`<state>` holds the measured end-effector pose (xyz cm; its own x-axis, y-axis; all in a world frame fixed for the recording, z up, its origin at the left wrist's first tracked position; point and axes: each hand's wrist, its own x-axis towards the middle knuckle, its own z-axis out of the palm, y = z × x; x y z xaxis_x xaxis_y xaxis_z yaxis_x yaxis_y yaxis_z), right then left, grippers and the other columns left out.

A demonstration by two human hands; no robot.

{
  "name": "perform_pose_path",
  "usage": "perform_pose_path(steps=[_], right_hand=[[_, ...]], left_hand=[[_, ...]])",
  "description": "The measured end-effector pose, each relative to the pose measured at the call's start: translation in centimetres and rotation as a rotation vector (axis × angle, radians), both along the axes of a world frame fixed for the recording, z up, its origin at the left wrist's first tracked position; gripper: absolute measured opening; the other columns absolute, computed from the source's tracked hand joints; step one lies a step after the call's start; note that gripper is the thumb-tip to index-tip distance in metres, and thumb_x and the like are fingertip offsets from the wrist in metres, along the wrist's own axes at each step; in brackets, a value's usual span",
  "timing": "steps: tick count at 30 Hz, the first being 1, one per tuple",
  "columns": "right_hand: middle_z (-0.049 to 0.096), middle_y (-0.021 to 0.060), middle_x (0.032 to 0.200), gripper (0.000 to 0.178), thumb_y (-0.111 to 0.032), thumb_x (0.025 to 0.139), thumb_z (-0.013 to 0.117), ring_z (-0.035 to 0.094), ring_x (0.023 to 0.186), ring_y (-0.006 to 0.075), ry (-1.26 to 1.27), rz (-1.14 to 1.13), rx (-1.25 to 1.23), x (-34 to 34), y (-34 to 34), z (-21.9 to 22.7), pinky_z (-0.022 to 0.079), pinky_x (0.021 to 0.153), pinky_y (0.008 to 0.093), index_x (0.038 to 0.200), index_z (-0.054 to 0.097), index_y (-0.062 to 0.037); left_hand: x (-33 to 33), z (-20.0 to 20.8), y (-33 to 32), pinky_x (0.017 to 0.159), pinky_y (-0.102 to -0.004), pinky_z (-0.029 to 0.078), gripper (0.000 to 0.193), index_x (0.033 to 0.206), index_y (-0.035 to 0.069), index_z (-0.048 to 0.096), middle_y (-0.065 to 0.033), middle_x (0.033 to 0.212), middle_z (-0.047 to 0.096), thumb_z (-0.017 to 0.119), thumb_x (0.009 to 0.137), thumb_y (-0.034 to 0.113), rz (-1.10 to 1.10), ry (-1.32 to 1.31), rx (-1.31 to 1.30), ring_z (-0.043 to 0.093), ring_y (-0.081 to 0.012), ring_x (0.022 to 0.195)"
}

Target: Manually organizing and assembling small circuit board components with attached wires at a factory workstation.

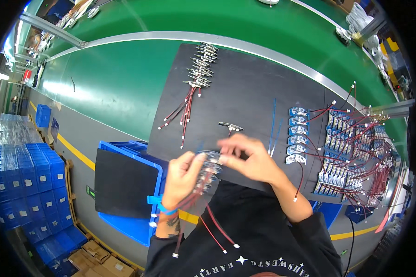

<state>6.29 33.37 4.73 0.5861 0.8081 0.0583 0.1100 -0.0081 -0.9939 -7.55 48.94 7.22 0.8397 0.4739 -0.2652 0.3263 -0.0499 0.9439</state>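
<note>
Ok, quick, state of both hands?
Left hand: closed, holding a stack of wired circuit boards.
Right hand: partly curled at the stack's upper end; blurred, so its grip can't be told.

Black mat (pixel 249 87): free room along far middle | far left: stacked boards (pixel 201 67) | centre: lone board (pixel 231 126) | right: board rows (pixel 332 177), tangled wires (pixel 380 177)
</note>
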Motion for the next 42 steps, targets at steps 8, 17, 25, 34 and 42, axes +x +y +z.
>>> perform_pose_path(steps=[8, 17, 25, 34, 42], right_hand=[[0.066, 0.0088, 0.084, 0.018, -0.007, 0.085, 0.072, 0.06, 0.074, 0.0179, -0.127, -0.011, -0.009, 1.7, -0.1, -1.3, 0.047, 0.069, 0.0311, 0.101, 0.071, 0.0006], [0.059, 0.0053, 0.091, 0.02, -0.008, 0.075, 0.077, 0.054, 0.087, 0.0248, -0.855, -0.274, -0.148, 2.5, 0.3, -3.0, 0.044, 0.076, 0.035, 0.094, 0.071, -0.0057], [0.065, 0.0048, 0.081, 0.02, -0.007, 0.082, 0.076, 0.059, 0.07, 0.0118, 0.025, 0.139, -0.041, -1.0, -1.8, 1.3, 0.044, 0.061, 0.0273, 0.101, 0.072, -0.0026], [0.067, 0.0084, 0.082, 0.016, -0.003, 0.083, 0.073, 0.062, 0.072, 0.0151, 0.02, 0.019, 0.04, 0.0, -1.4, -0.5, 0.047, 0.062, 0.029, 0.098, 0.073, -0.0012], [0.06, 0.0087, 0.085, 0.019, -0.001, 0.079, 0.073, 0.06, 0.079, 0.0249, -0.645, -0.228, -0.077, 1.2, -0.5, -2.1, 0.05, 0.068, 0.0332, 0.097, 0.069, 0.0001]], left_hand=[[-1.6, -2.7, 3.0, 0.048, -0.0249, 0.048, 0.05, 0.073, -0.001, 0.065, -0.0073, 0.058, 0.061, 0.049, 0.102, 0.038, -0.077, 0.039, -0.414, 0.061, -0.0141, 0.051], [-2.7, -0.7, 4.1, 0.048, -0.0247, 0.047, 0.039, 0.08, -0.005, 0.064, -0.0089, 0.066, 0.066, 0.051, 0.103, 0.025, 0.25, -0.072, -0.099, 0.059, -0.0101, 0.052], [0.3, -0.1, -1.2, 0.05, -0.0211, 0.045, 0.02, 0.09, -0.004, 0.07, -0.0017, 0.066, 0.066, 0.061, 0.097, 0.013, -0.103, 0.009, 0.099, 0.057, -0.0024, 0.06], [-3.7, -4.9, 2.0, 0.059, -0.0271, 0.052, 0.028, 0.093, -0.005, 0.062, -0.0112, 0.083, 0.068, 0.057, 0.099, 0.022, -0.196, -0.165, -0.905, 0.065, -0.016, 0.067], [-4.9, 0.5, 5.0, 0.031, -0.0217, 0.033, 0.039, 0.087, 0.002, 0.055, -0.0093, 0.064, 0.063, 0.042, 0.105, 0.033, 0.271, 0.004, -0.254, 0.047, -0.0106, 0.035]])
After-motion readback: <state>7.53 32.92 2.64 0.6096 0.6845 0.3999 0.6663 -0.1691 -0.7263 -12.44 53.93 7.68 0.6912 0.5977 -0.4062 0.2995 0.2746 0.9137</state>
